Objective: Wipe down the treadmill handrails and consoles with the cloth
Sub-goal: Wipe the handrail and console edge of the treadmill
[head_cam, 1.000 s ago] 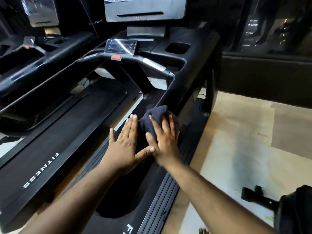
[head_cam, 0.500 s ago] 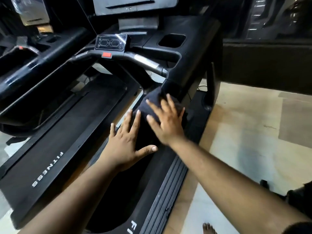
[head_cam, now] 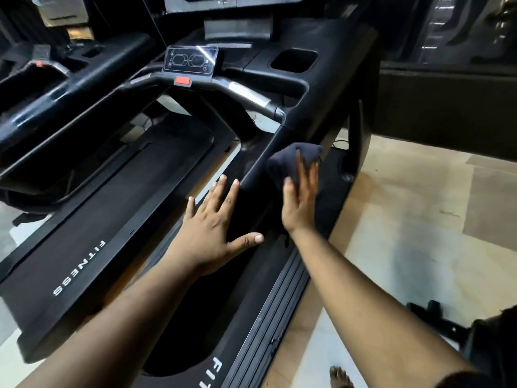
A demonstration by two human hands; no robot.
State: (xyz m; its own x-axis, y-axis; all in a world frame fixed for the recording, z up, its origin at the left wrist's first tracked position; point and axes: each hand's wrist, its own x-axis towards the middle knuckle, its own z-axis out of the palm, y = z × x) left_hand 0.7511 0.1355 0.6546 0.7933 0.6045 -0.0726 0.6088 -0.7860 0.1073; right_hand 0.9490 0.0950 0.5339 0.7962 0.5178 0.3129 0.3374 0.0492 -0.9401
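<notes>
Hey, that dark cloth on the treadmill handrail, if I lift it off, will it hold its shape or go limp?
Probably limp: the dark cloth bunches and drapes over the handrail under the right hand. It looks light and soft. It likely slides easily on the smooth black rail.

right fingers (head_cam: pixel 307 175) blurred, console screen (head_cam: pixel 237 1) cropped

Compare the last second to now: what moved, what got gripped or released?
The right hand slid the cloth up along the right handrail, then turned edge-on, pressing the cloth against the rail's outer side. The left hand lifted slightly and spread its fingers. Nothing was released: the cloth remains under the right hand. The left hand holds nothing, same as before; the console is untouched.
</notes>
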